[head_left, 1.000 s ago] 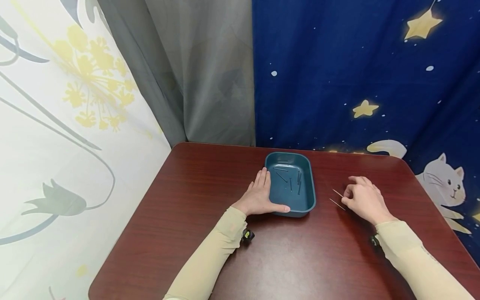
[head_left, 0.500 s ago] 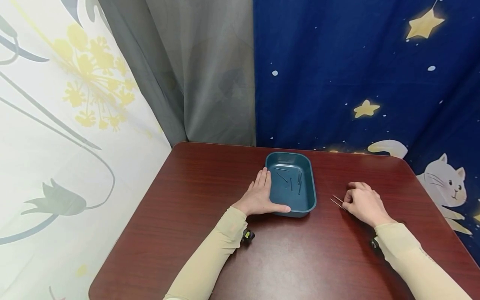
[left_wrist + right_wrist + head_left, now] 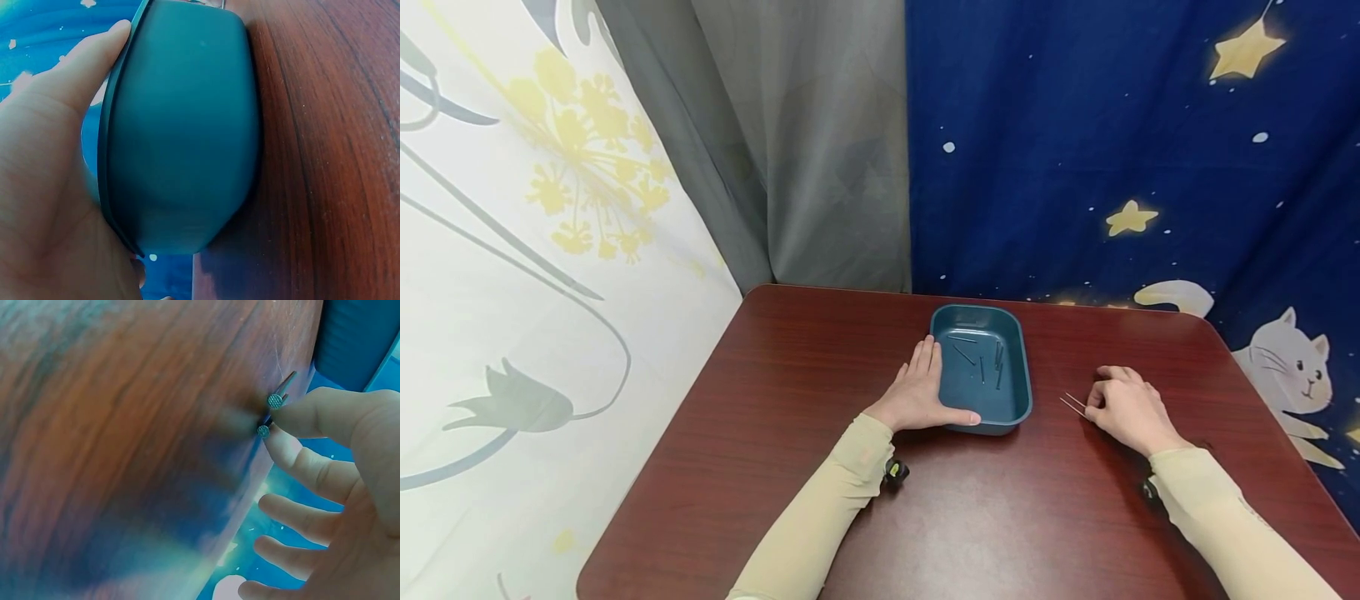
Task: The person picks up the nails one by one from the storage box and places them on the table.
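In the head view a dark teal rectangular tray (image 3: 1026,398) stands on the table, with several nails (image 3: 981,369) scattered over its floor. My left hand (image 3: 916,398) lies against its near-left corner, fingers straight along the left side and thumb over the front rim. The left wrist view shows the thumb at the rim of the tray's outer wall (image 3: 181,125). To the tray's right, my right hand (image 3: 1129,408) pinches at two nails (image 3: 1075,402) that lie side by side, tips toward the tray. In the right wrist view their textured heads (image 3: 275,401) are at the thumb and index fingertips.
The dark red wood-grain table (image 3: 820,350) has rounded corners. Behind it hang a grey curtain (image 3: 842,167) and a blue star-patterned curtain (image 3: 1045,167). A white floral cloth (image 3: 550,333) hangs at the left.
My right hand has moved slightly down, bringing the nail in its fingers close beside the other nail; the two were farther apart before. The left hand and tray have stayed put.
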Demonstrator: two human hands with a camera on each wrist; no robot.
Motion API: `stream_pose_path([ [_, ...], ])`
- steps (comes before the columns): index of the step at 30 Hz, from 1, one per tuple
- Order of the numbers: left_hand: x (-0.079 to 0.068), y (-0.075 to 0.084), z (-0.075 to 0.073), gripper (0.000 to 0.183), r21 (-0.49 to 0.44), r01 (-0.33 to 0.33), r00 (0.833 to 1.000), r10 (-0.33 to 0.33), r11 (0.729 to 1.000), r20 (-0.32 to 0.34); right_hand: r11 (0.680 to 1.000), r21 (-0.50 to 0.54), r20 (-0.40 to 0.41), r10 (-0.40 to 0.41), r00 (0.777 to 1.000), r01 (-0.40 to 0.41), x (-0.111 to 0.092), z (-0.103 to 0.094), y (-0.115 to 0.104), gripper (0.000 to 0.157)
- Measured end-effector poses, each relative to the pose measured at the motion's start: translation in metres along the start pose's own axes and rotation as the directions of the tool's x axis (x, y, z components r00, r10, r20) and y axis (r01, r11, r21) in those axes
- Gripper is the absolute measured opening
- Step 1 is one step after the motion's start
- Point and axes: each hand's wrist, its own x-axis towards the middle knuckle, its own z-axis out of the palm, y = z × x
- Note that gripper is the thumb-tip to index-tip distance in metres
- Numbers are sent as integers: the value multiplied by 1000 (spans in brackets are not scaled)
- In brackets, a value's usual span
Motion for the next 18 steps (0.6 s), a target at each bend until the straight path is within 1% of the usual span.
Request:
stream_pose_path([
  [7, 1, -1, 2, 138, 5, 2, 1000, -2, 1000, 3, 1000, 3, -23, 4, 1000, -4, -1, -1, -2, 19],
  [12, 1, -2, 3, 138, -2, 6, 1000, -6, 1000, 5, 1000, -4, -39, -3, 999, 2, 1, -1, -2, 8],
  [13, 1, -2, 3, 138, -4, 7, 1000, -7, 1000, 6, 1000, -4, -40, -4, 999, 4, 1, -2, -3, 9],
  [18, 1, -4, 4, 138, -14, 7, 1000, -7, 1000, 1, 1000, 17, -36, 1, 999, 0, 5, -4, -8, 28],
])
